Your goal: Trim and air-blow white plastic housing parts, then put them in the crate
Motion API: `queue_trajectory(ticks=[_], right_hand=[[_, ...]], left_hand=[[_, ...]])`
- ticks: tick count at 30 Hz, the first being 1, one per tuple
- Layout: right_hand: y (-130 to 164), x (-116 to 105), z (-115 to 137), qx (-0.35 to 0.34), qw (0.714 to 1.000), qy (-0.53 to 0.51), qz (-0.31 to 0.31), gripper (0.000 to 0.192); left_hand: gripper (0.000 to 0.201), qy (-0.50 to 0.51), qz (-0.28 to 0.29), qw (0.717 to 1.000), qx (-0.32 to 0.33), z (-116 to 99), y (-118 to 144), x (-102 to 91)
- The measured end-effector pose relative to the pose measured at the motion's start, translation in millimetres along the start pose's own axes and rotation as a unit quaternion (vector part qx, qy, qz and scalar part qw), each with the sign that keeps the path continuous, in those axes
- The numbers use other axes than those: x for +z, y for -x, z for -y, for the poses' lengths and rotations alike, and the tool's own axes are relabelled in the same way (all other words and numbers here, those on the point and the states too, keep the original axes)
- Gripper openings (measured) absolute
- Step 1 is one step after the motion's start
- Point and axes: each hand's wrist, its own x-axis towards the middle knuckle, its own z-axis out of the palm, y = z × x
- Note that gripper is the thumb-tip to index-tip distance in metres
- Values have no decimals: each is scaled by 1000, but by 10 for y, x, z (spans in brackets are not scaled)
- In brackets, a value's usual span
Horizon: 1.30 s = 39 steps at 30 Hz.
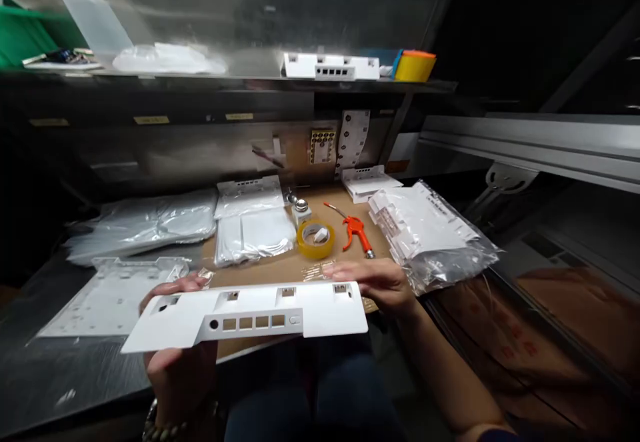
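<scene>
Above the dark table's point(95, 379) near edge, the left hand point(169, 370) pinches a long white plastic panel with square ports point(245, 305), thumb beneath, fingers on top. The right hand point(384, 283) seems to grasp its other end, fingertips partly hidden. A round yellow tape roll point(315, 239) lies beyond, toward the back edge.

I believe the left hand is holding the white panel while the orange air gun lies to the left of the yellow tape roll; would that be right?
Not quite: the orange air gun lies to the right of the yellow tape roll, as the head view shows. The left hand is indeed holding the white panel.
</scene>
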Motion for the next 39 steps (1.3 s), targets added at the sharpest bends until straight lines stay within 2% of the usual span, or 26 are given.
queue_trajectory(ticks=[4,6,8,13,21,28,32,35,37,39], right_hand=[[68,202,-178,-12,999,-4,-33,31],[99,299,-232,-8,999,2,-47,31],[126,376,-255,-3,998,5,-60,30],[203,471,-266,19,996,13,-90,28],[367,478,-328,110,985,44,-124,27],[413,460,-427,75,982,138,-106,42],[439,485,-484,47,975,170,-134,42],[481,503,-546,40,968,178,-170,41],[512,515,-592,39,965,173,-193,40],[537,527,-627,31,964,155,-213,39]], left_hand=[[64,-25,-61,985,157,140,-96,-222],[69,-3,-78,972,222,241,-167,-328],[76,23,-73,964,253,325,-219,-427],[86,46,-57,960,271,386,-195,-545],[87,36,-55,971,229,361,-64,-454],[82,32,-48,981,187,255,32,-347],[78,13,-59,989,134,207,107,-253],[89,-2,-85,988,132,189,142,-167],[93,40,-119,991,56,148,163,-122],[85,113,-151,976,-109,87,181,-124]])
